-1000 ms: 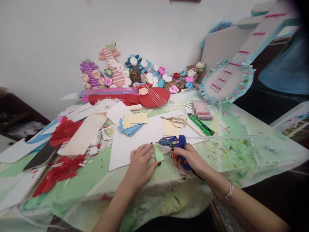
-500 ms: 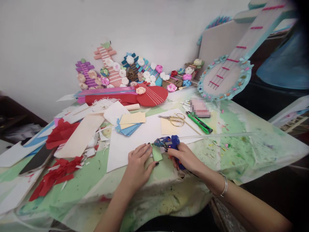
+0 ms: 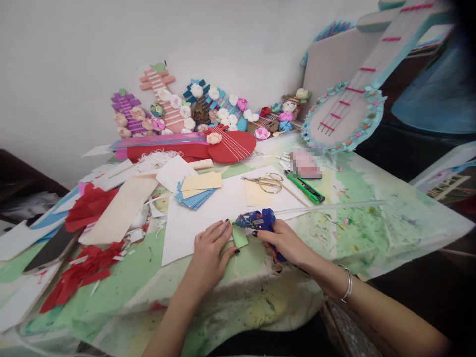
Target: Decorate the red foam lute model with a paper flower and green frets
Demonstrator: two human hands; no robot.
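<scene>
My right hand is wrapped round a blue hot glue gun, whose small light glows. The gun's nozzle points left, at the upper edge of a small light green piece of paper. My left hand lies flat with thumb and fingers apart, its fingertips at the left edge of the green piece. Both the green piece and the left fingers rest on a large white sheet. Whether glue has come out at the nozzle is too small to tell.
Gold-handled scissors and a green utility knife lie beyond the gun. Blue paper pieces sit under yellow ones. Red crepe paper is scattered at left. A red paper instrument lies at the back; a large turquoise-edged one leans at right.
The whole view has shifted slightly. The nozzle stays at the green piece's upper edge, and both hands keep nearly the same pose.
</scene>
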